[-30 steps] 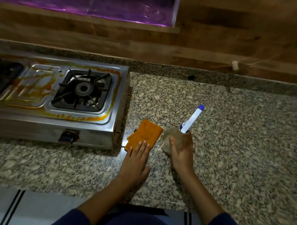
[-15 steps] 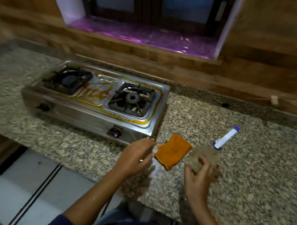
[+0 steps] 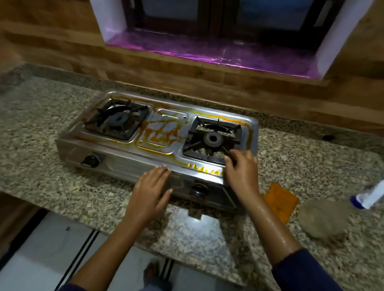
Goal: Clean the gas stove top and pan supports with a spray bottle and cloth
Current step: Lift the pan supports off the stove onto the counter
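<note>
A two-burner steel gas stove point(image 3: 129, 158) sits on the granite counter, its top smeared with orange stains. The left pan support point(image 3: 117, 118) and the right pan support point(image 3: 213, 139) are black and in place. My left hand point(image 3: 151, 190) rests open on the stove's front edge. My right hand point(image 3: 242, 169) has its fingers pinched on the front right arm of the right pan support. An orange cloth point(image 3: 281, 201) lies flat right of the stove. The spray bottle point(image 3: 341, 207), clear with a white and blue nozzle, lies on its side further right.
The granite counter point(image 3: 34, 140) runs left to right, its front edge near my body. A wood-panelled wall and a window sill point(image 3: 211, 56) covered in purple film stand behind the stove. White floor tiles point(image 3: 41, 259) show below.
Both hands left the cloth and the bottle and moved left to the stove. The right hand now grips the right pan support; the left hand lies on the stove's front edge. The camera view rose.
</note>
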`<action>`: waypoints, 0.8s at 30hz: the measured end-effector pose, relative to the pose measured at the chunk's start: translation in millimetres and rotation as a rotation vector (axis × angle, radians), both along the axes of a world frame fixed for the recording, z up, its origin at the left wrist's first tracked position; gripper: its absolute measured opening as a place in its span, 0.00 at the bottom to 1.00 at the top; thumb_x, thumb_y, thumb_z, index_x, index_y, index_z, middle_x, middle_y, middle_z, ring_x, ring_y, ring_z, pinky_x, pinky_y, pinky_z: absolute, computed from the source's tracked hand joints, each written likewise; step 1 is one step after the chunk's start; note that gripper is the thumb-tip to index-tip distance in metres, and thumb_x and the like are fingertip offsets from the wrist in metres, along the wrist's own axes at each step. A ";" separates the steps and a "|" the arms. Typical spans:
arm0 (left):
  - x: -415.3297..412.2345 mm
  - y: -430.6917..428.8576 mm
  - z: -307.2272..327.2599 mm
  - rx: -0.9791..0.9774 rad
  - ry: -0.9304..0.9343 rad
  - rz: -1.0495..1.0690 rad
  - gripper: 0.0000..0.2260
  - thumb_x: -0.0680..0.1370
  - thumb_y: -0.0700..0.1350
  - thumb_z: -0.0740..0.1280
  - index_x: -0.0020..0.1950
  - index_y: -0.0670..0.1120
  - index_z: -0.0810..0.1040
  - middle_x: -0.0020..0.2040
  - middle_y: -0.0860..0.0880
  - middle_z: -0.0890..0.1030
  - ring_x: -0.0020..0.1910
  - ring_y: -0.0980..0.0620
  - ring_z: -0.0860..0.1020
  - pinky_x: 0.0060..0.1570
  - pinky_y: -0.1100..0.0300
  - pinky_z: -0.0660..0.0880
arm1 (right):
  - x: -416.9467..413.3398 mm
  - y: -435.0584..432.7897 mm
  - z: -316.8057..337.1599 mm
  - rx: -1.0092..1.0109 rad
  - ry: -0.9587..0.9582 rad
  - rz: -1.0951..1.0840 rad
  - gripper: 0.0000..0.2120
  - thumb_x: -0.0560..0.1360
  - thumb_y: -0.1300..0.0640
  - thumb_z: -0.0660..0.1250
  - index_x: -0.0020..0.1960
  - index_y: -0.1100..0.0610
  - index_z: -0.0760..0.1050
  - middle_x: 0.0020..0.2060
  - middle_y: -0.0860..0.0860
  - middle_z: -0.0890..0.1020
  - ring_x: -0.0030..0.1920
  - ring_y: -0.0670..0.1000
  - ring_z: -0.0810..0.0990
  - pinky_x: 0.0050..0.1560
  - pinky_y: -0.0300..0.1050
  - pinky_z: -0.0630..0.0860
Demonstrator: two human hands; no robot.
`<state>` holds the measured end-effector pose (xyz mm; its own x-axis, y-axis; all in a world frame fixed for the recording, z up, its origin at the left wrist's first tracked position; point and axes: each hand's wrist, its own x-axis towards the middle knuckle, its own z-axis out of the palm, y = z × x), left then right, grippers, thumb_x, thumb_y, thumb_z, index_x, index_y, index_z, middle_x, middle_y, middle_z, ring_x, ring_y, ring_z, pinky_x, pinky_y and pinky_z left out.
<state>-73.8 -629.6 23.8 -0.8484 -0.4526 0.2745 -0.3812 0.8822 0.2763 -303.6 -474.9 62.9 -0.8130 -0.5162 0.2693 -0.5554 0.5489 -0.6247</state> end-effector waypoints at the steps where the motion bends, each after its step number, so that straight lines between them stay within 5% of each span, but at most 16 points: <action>1: 0.8 -4.7 -1.6 -0.017 0.014 -0.048 0.24 0.79 0.53 0.62 0.73 0.45 0.70 0.73 0.46 0.71 0.72 0.46 0.69 0.69 0.47 0.67 | -2.4 -8.6 -0.3 0.061 -0.002 -0.047 0.15 0.78 0.53 0.65 0.61 0.59 0.78 0.54 0.60 0.77 0.59 0.62 0.72 0.60 0.54 0.70; 6: 7.7 -46.5 -6.8 -0.122 0.112 -0.268 0.22 0.78 0.51 0.64 0.70 0.43 0.74 0.69 0.46 0.76 0.66 0.46 0.73 0.65 0.50 0.68 | 3.8 -52.1 -12.3 0.226 0.066 -0.253 0.14 0.79 0.58 0.63 0.61 0.63 0.77 0.58 0.63 0.75 0.61 0.65 0.69 0.60 0.58 0.70; 10: 7.1 -64.5 -7.4 -0.117 0.134 -0.361 0.22 0.78 0.52 0.64 0.69 0.44 0.75 0.68 0.47 0.76 0.65 0.46 0.73 0.63 0.50 0.70 | 5.2 -67.2 -9.6 0.282 0.098 -0.373 0.11 0.75 0.64 0.64 0.55 0.63 0.81 0.51 0.63 0.81 0.56 0.65 0.73 0.53 0.57 0.73; 17: -4.2 -84.6 19.1 0.067 0.175 -0.472 0.16 0.78 0.51 0.65 0.63 0.46 0.78 0.58 0.50 0.81 0.57 0.50 0.76 0.52 0.55 0.72 | 9.0 -66.3 -1.6 0.274 0.162 -0.430 0.10 0.71 0.67 0.66 0.48 0.60 0.84 0.46 0.59 0.83 0.51 0.63 0.75 0.49 0.53 0.73; 20: -5.1 -108.0 29.3 0.164 0.226 -0.342 0.14 0.79 0.51 0.65 0.61 0.48 0.79 0.54 0.52 0.81 0.53 0.49 0.78 0.49 0.53 0.74 | 6.9 -68.7 -1.3 0.217 0.195 -0.429 0.12 0.70 0.67 0.66 0.52 0.62 0.83 0.46 0.62 0.83 0.51 0.64 0.75 0.49 0.52 0.71; 24: 3.1 -160.2 56.1 0.250 0.285 0.168 0.07 0.78 0.50 0.67 0.54 0.51 0.79 0.45 0.52 0.82 0.43 0.46 0.81 0.36 0.54 0.75 | 7.5 -70.6 -5.4 0.173 0.258 -0.422 0.12 0.70 0.69 0.68 0.51 0.63 0.83 0.43 0.62 0.82 0.48 0.64 0.74 0.45 0.49 0.69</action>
<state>-70.7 -789.8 79.9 -0.6632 -0.6606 0.3518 -0.3909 0.7066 0.5899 -296.1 -545.5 57.4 -0.8783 -0.2122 0.4284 -0.3872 0.8413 -0.3771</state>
